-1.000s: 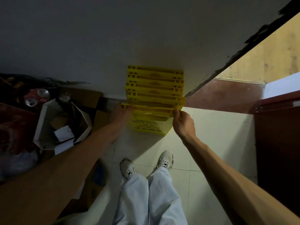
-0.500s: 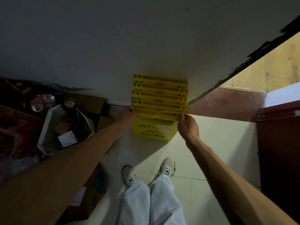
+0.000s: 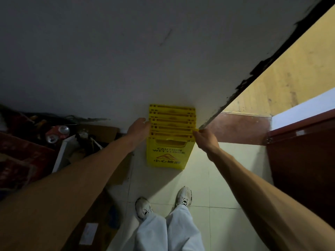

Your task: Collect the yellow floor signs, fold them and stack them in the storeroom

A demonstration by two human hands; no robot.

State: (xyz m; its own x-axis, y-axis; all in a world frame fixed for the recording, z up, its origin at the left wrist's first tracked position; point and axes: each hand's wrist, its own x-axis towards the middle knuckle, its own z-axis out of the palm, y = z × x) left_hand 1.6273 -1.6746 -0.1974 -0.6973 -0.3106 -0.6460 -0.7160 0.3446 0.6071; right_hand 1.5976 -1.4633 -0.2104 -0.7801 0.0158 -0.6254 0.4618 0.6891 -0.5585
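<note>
Several folded yellow floor signs (image 3: pixel 172 116) stand upright in a row against the grey wall, tops toward me. The nearest sign (image 3: pixel 167 156) faces me with its "CAUTION WET FLOOR" print showing. My left hand (image 3: pixel 138 128) grips the left top edges of the front signs. At the right top corner of the stack my right hand (image 3: pixel 204 138) pinches the front sign's edge. Both arms reach forward over my feet.
A heap of clutter fills the left: drink cans (image 3: pixel 58 133), a white open box (image 3: pixel 72 153), cardboard (image 3: pixel 101 133) and red cloth (image 3: pixel 20 160). A dark red door (image 3: pixel 299 160) stands open on the right, the doorway (image 3: pixel 241 127) beyond it. Tiled floor (image 3: pixel 217 178) lies underfoot.
Both hands slid a little farther along the sign tops toward the wall, squaring the stack. More of the front sign's printed face shows now.
</note>
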